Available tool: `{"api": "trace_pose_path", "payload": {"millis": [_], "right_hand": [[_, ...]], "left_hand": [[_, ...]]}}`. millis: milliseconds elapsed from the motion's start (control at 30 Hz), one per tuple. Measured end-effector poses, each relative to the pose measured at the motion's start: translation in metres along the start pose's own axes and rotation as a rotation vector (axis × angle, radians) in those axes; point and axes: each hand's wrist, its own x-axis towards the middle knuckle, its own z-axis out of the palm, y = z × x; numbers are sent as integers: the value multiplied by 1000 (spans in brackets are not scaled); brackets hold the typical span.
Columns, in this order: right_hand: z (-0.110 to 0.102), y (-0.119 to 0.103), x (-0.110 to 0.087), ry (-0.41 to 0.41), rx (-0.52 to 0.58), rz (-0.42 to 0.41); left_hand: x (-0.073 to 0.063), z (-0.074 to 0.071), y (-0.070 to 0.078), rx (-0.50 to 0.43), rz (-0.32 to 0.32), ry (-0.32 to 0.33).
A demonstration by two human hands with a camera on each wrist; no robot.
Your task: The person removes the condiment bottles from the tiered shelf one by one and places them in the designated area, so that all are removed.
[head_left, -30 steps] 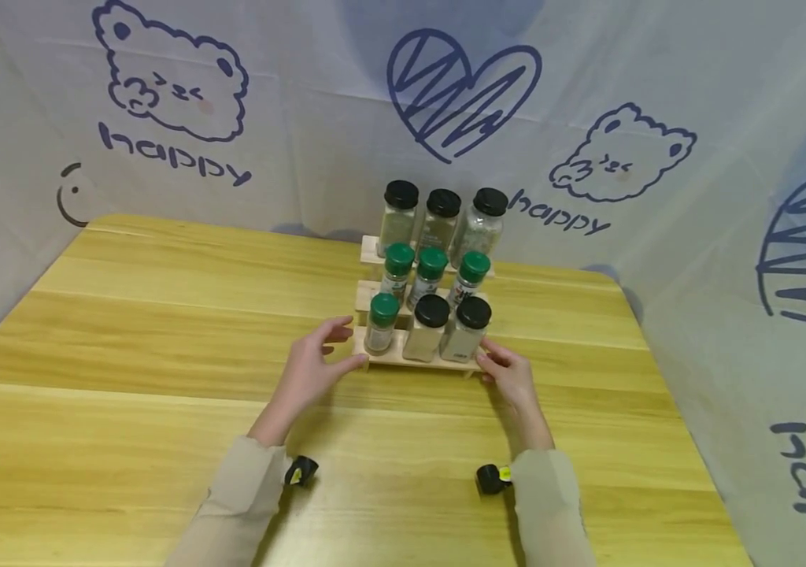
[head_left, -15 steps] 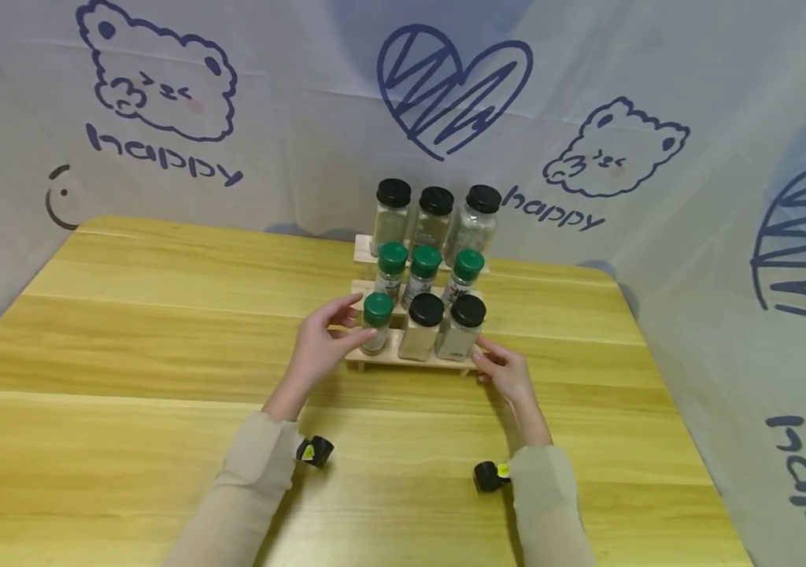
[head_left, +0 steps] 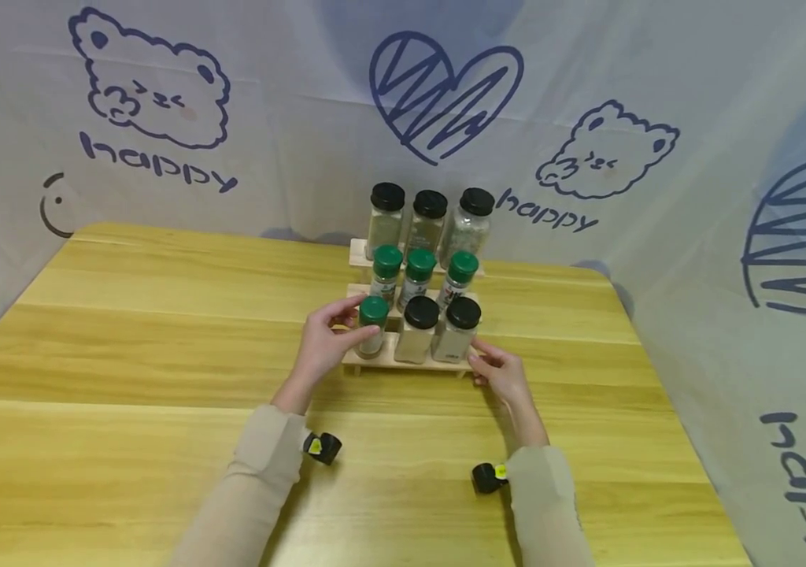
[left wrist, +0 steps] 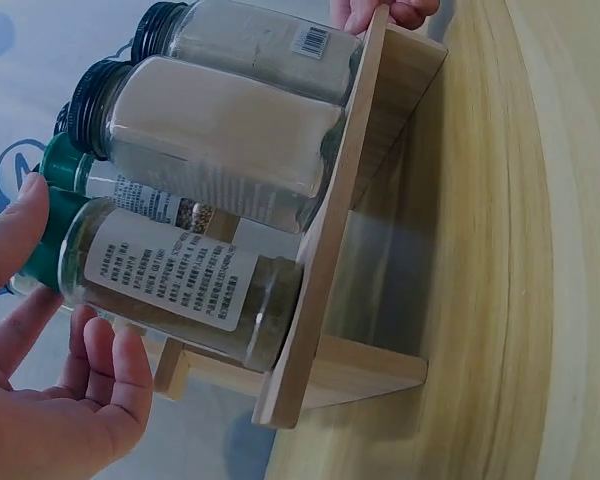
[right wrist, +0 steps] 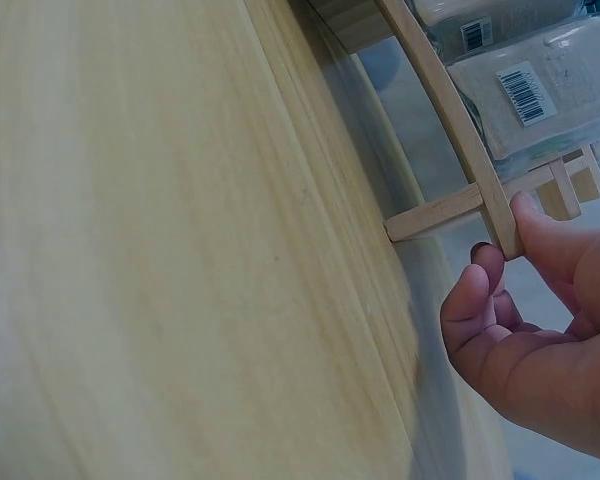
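Note:
A three-tier wooden spice rack (head_left: pixel 387 360) stands on the table, bearing several glass spice jars. My left hand (head_left: pixel 323 340) is at the front tier's left end, its thumb and index finger pinching the green cap of a spice jar (left wrist: pixel 165 275). This jar has a white printed label and stands with its base on the tier. At the opposite end, my right hand (right wrist: pixel 540 330) grips the tip of the front board between thumb and fingers. Two black-capped jars, one pale-filled (head_left: pixel 415 335) and one greyish (head_left: pixel 456 335), stand between the hands.
Three green-capped jars, including a middle one (head_left: pixel 419 276), fill the middle tier. Three taller black-capped jars (head_left: pixel 426 224) stand on the top tier. Behind the wooden table (head_left: pixel 162 346) hangs a white cloth (head_left: pixel 297 142) with blue drawings.
My left hand has moved right and forward from beside the rack to the green-capped jar and taken hold of its cap. The right hand stays at the rack's right end.

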Motion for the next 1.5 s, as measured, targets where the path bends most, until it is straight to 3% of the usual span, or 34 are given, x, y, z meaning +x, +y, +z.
{"api": "trace_pose_path", "payload": {"millis": [667, 1067, 1500], "right_hand": [[1, 1, 0, -4, 25, -18], [0, 0, -1, -17, 13, 8], [0, -1, -1, -22, 10, 17]], "left_hand": [[-1, 0, -2, -62, 14, -22], [-3, -9, 1, -73, 31, -31], [-6, -28, 6, -38, 53, 1]]}}
